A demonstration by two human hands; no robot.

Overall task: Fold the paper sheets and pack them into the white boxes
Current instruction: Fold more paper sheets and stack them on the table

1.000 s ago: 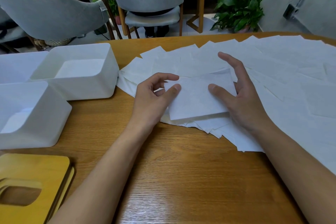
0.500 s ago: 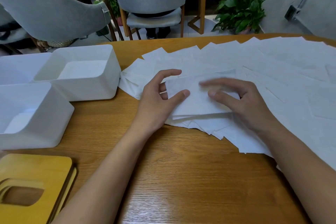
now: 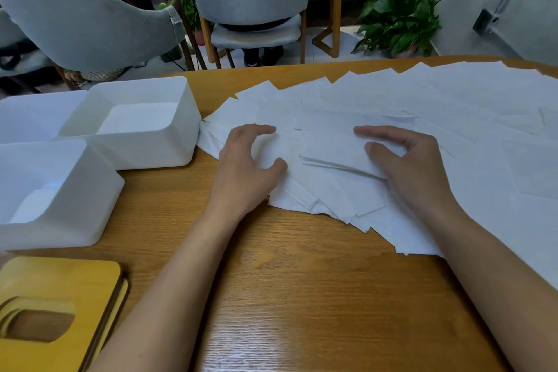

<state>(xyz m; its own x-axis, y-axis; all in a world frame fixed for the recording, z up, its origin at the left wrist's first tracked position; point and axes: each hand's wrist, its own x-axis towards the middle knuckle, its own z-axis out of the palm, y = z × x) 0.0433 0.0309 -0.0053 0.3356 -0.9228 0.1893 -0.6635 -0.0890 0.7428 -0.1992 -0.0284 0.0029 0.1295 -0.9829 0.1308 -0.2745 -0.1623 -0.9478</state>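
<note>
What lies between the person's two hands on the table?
In the head view, only paper: the folded sheet under the right hand, lying on the spread sheets that the left hand touches.

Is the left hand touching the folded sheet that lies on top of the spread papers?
No, the left hand rests on the spread sheets beside the folded sheet, which only the right hand touches.
</note>
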